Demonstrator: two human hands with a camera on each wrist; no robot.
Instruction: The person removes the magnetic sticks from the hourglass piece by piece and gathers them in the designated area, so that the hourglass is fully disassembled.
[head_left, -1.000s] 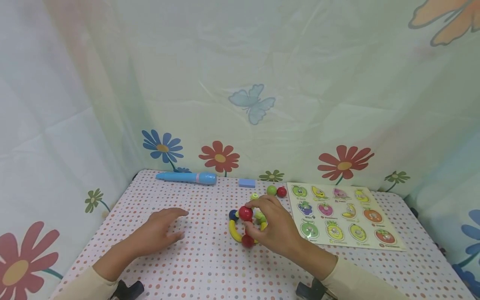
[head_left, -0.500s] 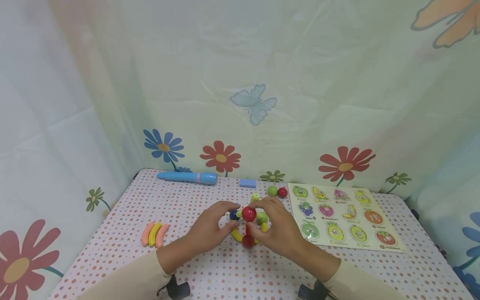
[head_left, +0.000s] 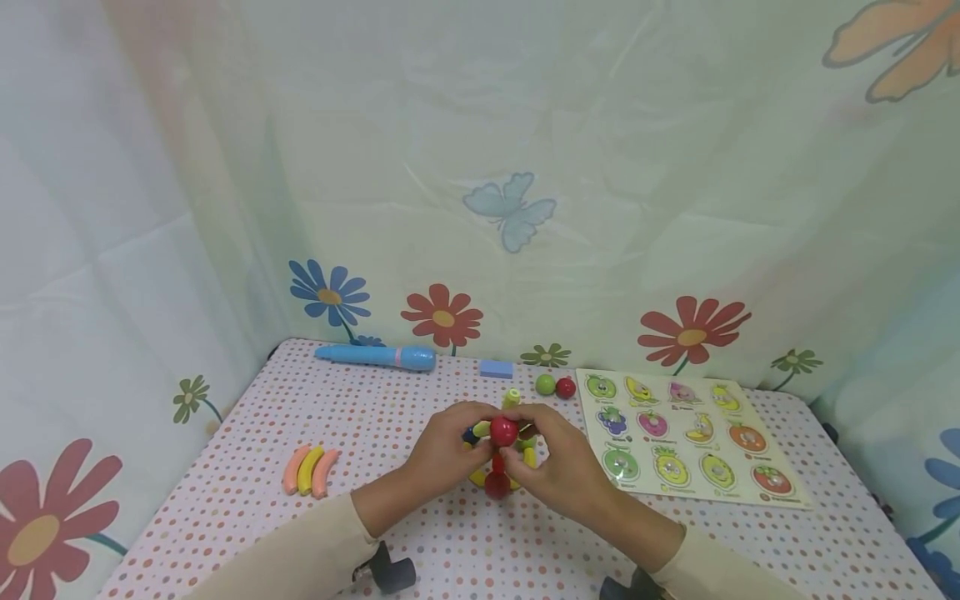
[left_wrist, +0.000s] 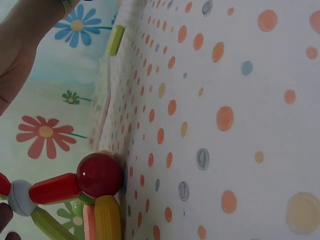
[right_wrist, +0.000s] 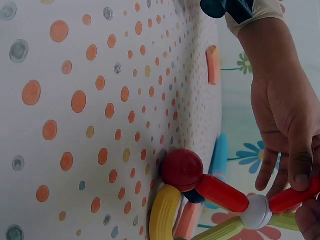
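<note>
A small structure of coloured magnetic rods and balls stands on the dotted table. Its lower red ball joins a yellow rod and a slanting red rod, which rises to a white ball. Above that, my left hand pinches an upper red rod, its thumb pressed on the rod. My right hand holds the top red ball between thumb and index finger. Both hands meet around the structure's top and hide much of it in the head view.
Two pink rods flank a yellow rod at left. Behind lie a blue pen-shaped toy, a blue block, a green ball and another red ball. A fruit picture board lies at right.
My left hand has moved right, from beside the structure to its top, uncovering the pink and yellow rods at left. My right hand keeps the top red ball, shifted slightly right.
</note>
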